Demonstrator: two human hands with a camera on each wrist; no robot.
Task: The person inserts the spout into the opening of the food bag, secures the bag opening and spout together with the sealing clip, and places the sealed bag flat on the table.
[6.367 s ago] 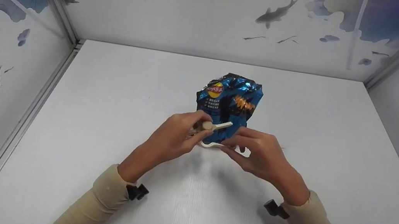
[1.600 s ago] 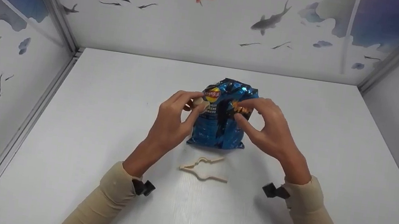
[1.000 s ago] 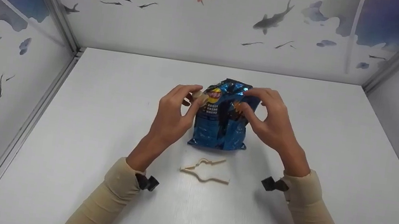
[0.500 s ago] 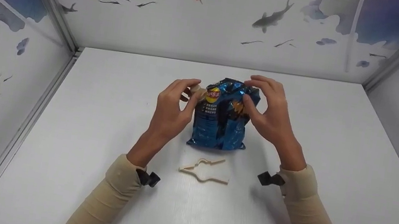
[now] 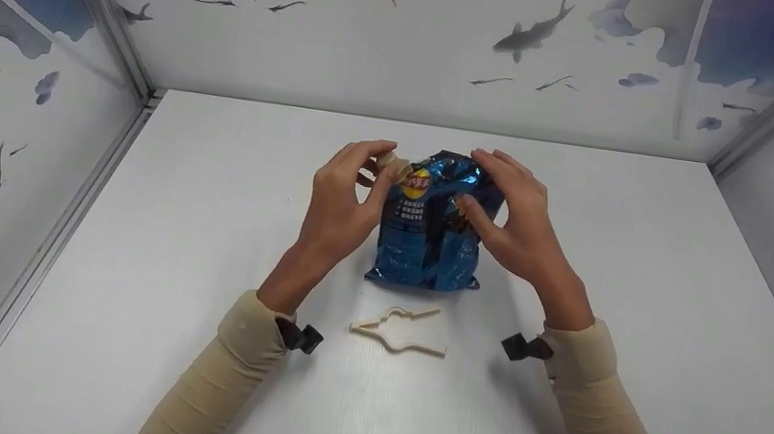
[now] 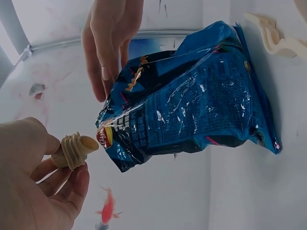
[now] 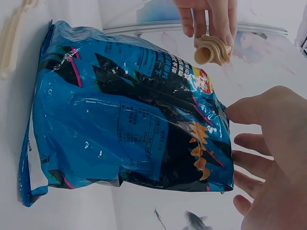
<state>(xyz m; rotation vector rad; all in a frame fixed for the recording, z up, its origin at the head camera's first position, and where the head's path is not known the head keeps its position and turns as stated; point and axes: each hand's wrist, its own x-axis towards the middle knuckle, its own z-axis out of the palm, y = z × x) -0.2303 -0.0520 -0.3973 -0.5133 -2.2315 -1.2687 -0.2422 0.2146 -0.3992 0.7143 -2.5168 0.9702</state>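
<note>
- Pinched between thumb and fingers of the left hand (image 5: pixel 344 200), a beige spout (image 6: pixel 73 152) with a ridged thread sits just beside the upper left corner of the crisp bag (image 5: pixel 428 249).
- Thumb and fingers of the right hand (image 5: pixel 518 224) are spread at the bag's upper right corner and look relaxed; whether they press the foil is hard to tell.
- Upright on the white table (image 5: pixel 162 253), the bag stands between the two hands.
- Lining up the spout with the bag's top seems to be the step in hand; the next move likely calls for steadying the crinkled top edge with the right fingers.
- Spread open, the beige clip (image 5: pixel 393 348) lies near the bag's base, on the person's side, below both wrists.
- Sideways there is ample room; behind the bag, the table's back edge meets the wall (image 5: pixel 409 61), limiting forward reach.
</note>
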